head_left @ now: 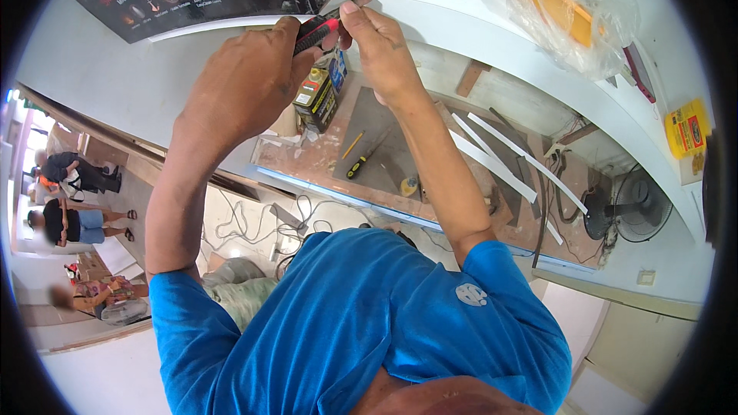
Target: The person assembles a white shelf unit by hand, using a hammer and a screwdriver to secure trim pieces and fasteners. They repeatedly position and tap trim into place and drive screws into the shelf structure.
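Nearest the camera, the person's blue shirt. Beyond it, both arms reach up to a white shelf edge. The left hand is clenched around a red-and-black utility knife, whose tip meets that edge. The right hand pinches something small at the edge, probably a trim strip. Below the shelf edge lie a workbench, a yellow-and-black can, a screwdriver and white strips. Risk: the blade slipping toward the right fingers close beside it.
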`<action>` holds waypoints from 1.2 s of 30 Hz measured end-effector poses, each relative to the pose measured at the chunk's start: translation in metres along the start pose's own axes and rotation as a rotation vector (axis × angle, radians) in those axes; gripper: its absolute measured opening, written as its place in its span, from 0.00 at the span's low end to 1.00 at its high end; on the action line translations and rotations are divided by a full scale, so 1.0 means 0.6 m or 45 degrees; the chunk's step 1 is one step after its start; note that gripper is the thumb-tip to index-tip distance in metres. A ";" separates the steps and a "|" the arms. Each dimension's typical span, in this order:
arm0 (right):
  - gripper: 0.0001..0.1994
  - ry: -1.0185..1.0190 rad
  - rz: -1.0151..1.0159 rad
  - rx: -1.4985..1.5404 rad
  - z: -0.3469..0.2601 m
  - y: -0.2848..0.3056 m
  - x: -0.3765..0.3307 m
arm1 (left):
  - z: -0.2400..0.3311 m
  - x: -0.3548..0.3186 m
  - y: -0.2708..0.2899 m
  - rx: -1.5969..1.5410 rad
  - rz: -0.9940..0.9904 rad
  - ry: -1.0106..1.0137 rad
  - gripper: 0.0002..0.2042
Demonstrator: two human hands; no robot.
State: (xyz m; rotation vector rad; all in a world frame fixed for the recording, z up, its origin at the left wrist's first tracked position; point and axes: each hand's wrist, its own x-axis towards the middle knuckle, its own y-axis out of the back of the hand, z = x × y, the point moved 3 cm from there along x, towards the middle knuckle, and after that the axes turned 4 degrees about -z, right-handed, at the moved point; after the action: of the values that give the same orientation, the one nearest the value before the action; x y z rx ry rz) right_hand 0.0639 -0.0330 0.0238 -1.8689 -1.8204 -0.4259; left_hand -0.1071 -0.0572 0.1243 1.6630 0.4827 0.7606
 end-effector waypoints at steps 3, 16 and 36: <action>0.27 -0.019 -0.007 0.005 0.004 0.003 -0.001 | 0.002 0.002 0.001 0.005 -0.012 0.034 0.16; 0.26 -0.099 -0.163 0.026 -0.005 0.009 0.002 | 0.010 -0.013 -0.010 -0.056 -0.003 0.137 0.18; 0.11 0.801 0.624 -1.639 -0.096 0.048 0.004 | -0.011 -0.146 -0.111 -0.694 -0.268 0.309 0.19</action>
State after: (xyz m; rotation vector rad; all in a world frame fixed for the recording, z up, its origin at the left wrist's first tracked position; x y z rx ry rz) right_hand 0.0992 -0.0624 0.0692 -2.3361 -0.5365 -2.0173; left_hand -0.1674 -0.0968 0.0409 1.0036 0.5511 0.8500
